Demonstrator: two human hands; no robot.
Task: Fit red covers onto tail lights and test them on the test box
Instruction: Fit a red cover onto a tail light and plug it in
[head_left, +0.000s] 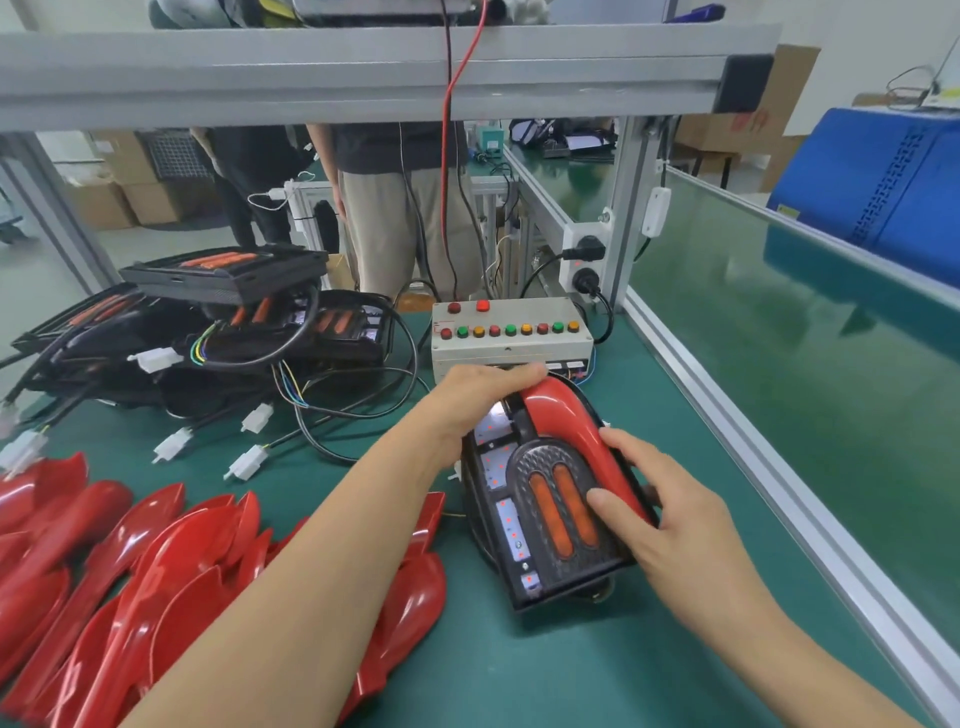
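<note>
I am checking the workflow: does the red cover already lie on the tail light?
Yes, the red cover sits on the tail light, and both hands hold it.

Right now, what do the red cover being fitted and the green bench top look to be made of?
The red cover looks like glossy moulded plastic: smooth curves with bright highlights. The bench top looks like a matt green rubber or vinyl mat, dull and even, though I can't be sure which. The tail light under it seems black plastic with a textured face.
</note>
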